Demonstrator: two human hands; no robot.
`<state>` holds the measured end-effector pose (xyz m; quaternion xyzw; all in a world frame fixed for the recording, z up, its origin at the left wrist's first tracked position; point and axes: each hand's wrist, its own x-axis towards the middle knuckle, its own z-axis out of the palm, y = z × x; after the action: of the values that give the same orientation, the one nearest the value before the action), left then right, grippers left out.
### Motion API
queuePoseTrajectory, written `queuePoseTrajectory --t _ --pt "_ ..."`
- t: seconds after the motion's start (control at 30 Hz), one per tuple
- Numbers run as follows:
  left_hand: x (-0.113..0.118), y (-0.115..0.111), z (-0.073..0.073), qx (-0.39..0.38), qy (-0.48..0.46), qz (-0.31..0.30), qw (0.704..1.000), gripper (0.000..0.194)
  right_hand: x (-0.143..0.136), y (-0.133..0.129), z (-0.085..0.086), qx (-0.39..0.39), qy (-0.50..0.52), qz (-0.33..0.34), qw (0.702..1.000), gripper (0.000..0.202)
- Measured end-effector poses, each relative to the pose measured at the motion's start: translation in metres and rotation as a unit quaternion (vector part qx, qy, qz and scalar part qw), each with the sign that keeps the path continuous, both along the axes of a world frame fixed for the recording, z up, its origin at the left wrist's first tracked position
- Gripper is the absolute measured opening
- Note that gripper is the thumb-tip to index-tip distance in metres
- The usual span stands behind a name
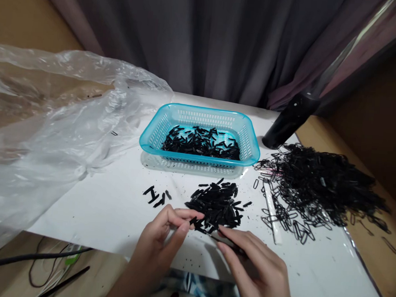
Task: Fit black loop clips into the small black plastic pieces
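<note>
My left hand (166,237) pinches a small black piece (193,221) between thumb and fingertips. In my right hand (256,261) is a thin dark tool (223,241), gripped between thumb and fingers; its tip points left, toward the small piece. Just beyond both hands lies a pile of short black pieces (216,202) on the white sheet (105,214). A few separate black pieces (152,195) sit left of that pile. Behind it stands a blue basket (199,159) holding many more black pieces (198,141).
A heap of thin black loops (320,184) spreads on the right, with a white strip (272,212) beside it. A black cylindrical object (290,121) leans behind the heap. Clear plastic (102,114) covers the left side. Cables (31,256) run at lower left.
</note>
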<state>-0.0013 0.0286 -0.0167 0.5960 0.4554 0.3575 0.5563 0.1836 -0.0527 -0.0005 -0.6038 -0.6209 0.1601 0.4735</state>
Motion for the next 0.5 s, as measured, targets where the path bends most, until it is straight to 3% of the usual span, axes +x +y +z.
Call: queuePoseTrajectory --t 0.5 --pt "-0.0045 0.0051 0.0026 -0.014 -0.045 -0.025 0.999 0.039 -0.0058 0.0074 0.0081 0.038 -0.023 0.018 0.999 0.024"
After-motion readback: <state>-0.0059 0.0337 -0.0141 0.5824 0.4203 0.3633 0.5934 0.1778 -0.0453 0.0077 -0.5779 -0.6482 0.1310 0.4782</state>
